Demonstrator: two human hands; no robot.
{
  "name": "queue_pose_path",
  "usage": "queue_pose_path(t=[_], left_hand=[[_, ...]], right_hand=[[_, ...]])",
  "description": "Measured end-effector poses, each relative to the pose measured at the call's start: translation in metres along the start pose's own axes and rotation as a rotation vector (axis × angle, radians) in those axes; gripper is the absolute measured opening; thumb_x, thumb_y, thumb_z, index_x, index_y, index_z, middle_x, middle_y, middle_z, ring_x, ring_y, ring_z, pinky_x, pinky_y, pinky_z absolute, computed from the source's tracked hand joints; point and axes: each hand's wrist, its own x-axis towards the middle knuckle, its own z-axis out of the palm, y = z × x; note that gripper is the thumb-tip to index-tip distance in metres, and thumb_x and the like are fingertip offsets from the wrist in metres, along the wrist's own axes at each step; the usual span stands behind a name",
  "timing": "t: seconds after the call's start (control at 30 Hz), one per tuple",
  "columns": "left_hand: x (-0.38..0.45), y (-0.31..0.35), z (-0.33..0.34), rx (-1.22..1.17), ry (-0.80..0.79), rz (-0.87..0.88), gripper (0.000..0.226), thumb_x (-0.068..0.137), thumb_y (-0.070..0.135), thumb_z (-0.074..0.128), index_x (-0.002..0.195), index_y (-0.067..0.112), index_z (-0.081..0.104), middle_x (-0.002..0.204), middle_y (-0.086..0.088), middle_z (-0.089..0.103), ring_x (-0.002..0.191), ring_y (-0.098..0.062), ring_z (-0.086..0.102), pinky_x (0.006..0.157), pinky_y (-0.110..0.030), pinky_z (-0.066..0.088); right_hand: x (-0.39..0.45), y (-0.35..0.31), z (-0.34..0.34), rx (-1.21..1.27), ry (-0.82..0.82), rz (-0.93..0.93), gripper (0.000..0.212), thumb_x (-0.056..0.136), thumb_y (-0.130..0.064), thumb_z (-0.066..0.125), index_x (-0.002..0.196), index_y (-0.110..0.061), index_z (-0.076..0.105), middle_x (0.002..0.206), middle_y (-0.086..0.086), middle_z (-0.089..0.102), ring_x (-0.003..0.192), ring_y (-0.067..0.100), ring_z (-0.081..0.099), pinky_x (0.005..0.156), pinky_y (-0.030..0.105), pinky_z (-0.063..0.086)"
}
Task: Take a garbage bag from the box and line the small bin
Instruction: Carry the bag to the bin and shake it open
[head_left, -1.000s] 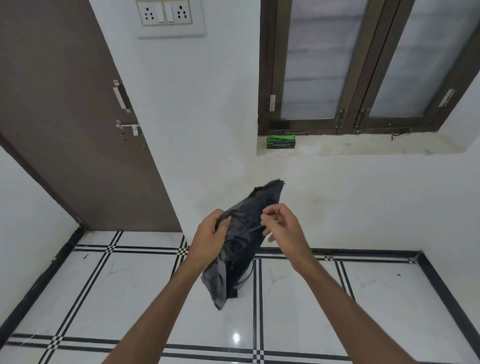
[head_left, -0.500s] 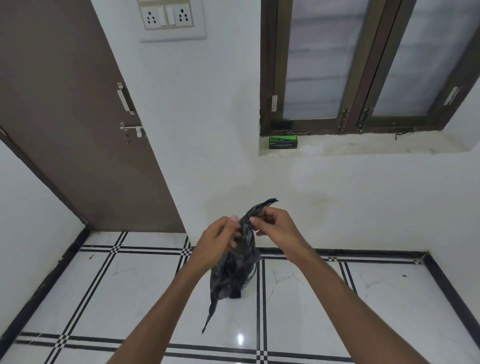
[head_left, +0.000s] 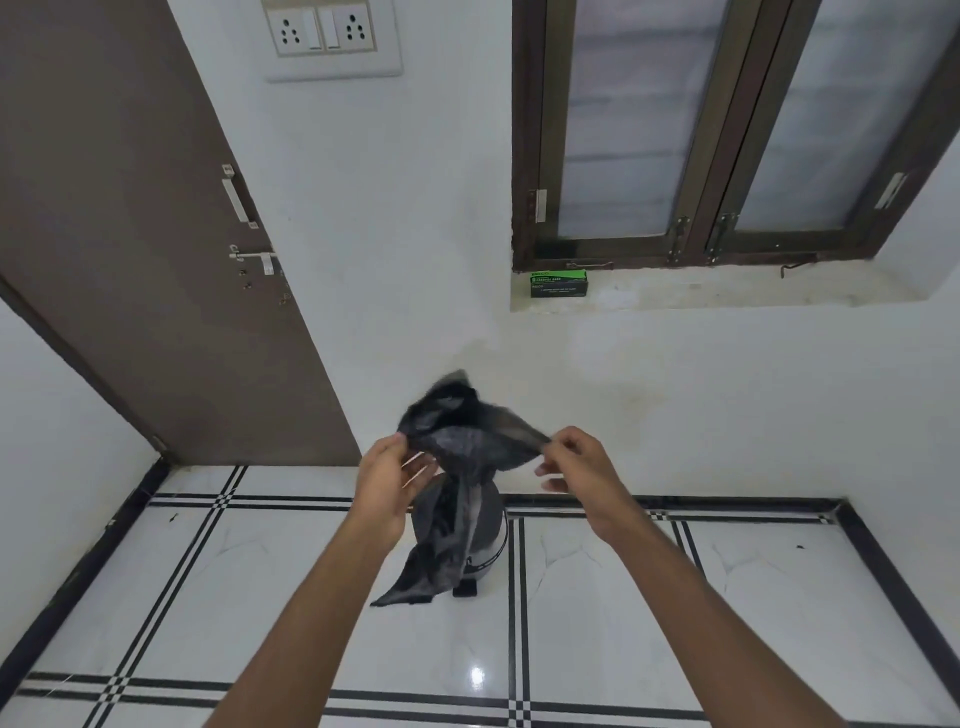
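A black garbage bag hangs in the air in front of me, its top spread wide and its tail dangling down. My left hand pinches the bag's left edge. My right hand pinches the right edge. Behind and below the bag stands the small bin on the floor, mostly hidden by the bag; only its right side and a black pedal show. The green box of garbage bags lies on the window sill.
A brown door stands at the left with a latch. A window with a sill is on the back wall. White floor tiles with black lines spread around the bin.
My hands have moved apart, pulling the bag's top open sideways. Before, they were close together on a bunched bag.
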Motion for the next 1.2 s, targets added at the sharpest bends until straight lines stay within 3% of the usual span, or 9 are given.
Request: queue_pose_path(t=[0.17,0.3,0.4,0.53,0.7,0.8,0.9,1.03,1.2], left_hand=[[0.006,-0.003,-0.004,-0.076,0.035,-0.032,0.016,0.101,0.004,0.042,0.104,0.007,0.058,0.102,-0.013,0.071,0.087,-0.023,0.071,0.074,-0.034,0.059],[0.0,-0.01,0.011,-0.011,0.0,0.009,0.006,0.101,0.009,0.051,0.105,0.01,0.055,0.095,-0.011,0.074,0.083,-0.021,0.075,0.066,-0.028,0.061],[-0.004,-0.011,0.019,0.139,-0.09,0.06,0.008,0.101,0.006,0.05,0.106,0.011,0.055,0.086,-0.008,0.078,0.078,-0.019,0.076,0.064,-0.024,0.06],[-0.01,-0.013,0.027,0.346,-0.278,0.119,0.013,0.1,0.001,0.049,0.104,0.01,0.058,0.087,-0.004,0.077,0.083,-0.016,0.076,0.072,-0.024,0.06],[-0.017,-0.014,0.025,0.542,-0.493,0.155,0.019,0.101,0.002,0.048,0.105,0.009,0.064,0.09,-0.001,0.075,0.086,-0.009,0.071,0.072,-0.02,0.056],[-0.015,-0.011,0.022,0.548,-0.487,0.145,0.021,0.102,0.001,0.044,0.105,0.004,0.065,0.092,-0.004,0.073,0.088,-0.012,0.07,0.075,-0.022,0.056],[-0.013,-0.009,0.018,0.538,-0.459,0.143,0.027,0.102,0.001,0.044,0.096,0.01,0.068,0.086,-0.001,0.073,0.084,-0.011,0.07,0.072,-0.02,0.055],[-0.009,-0.006,0.011,0.515,-0.368,0.164,0.032,0.102,0.004,0.046,0.09,0.024,0.068,0.081,0.001,0.072,0.076,-0.01,0.07,0.064,-0.02,0.055],[0.008,-0.004,-0.013,0.584,0.014,0.349,0.041,0.088,-0.016,0.033,0.087,0.023,0.047,0.088,-0.006,0.056,0.071,-0.018,0.048,0.056,-0.025,0.039]], right_hand=[[0.0,0.023,-0.009,-0.225,0.134,0.092,0.007,0.089,-0.019,0.055,0.083,-0.016,0.054,0.081,0.002,0.062,0.07,0.015,0.061,0.06,0.029,0.054],[-0.006,0.028,-0.001,-0.596,0.206,-0.23,0.022,0.082,-0.01,0.064,0.095,-0.02,0.049,0.1,-0.002,0.053,0.091,0.017,0.052,0.074,0.029,0.045],[-0.012,0.014,0.004,-0.641,0.121,-0.559,0.038,0.075,-0.008,0.071,0.1,-0.024,0.047,0.106,-0.006,0.048,0.099,0.014,0.049,0.084,0.023,0.043],[-0.013,-0.014,0.013,-0.693,0.031,-0.715,0.036,0.076,-0.021,0.074,0.1,-0.028,0.047,0.117,-0.011,0.056,0.113,0.005,0.048,0.09,0.006,0.033],[-0.001,-0.039,0.009,-0.782,-0.161,-0.693,0.04,0.08,-0.017,0.076,0.112,-0.023,0.053,0.155,-0.007,0.038,0.153,0.01,0.013,0.118,0.03,0.021],[-0.001,-0.05,0.004,-0.716,-0.372,-0.588,0.027,0.077,-0.018,0.071,0.096,-0.031,0.056,0.156,-0.02,0.029,0.146,-0.011,0.014,0.109,0.016,0.024],[-0.002,-0.053,0.004,-0.706,-0.422,-0.495,0.023,0.076,-0.013,0.066,0.086,-0.033,0.063,0.115,-0.035,0.056,0.117,-0.026,0.041,0.089,0.004,0.034],[0.007,-0.045,0.004,-0.728,-0.297,-0.504,0.028,0.078,-0.004,0.061,0.077,-0.032,0.064,0.079,-0.011,0.067,0.071,0.006,0.061,0.062,0.028,0.048],[0.022,-0.024,-0.016,-0.962,-0.058,-0.592,0.037,0.083,0.006,0.053,0.076,-0.028,0.066,0.096,-0.011,0.055,0.074,0.013,0.057,0.068,0.029,0.047]])
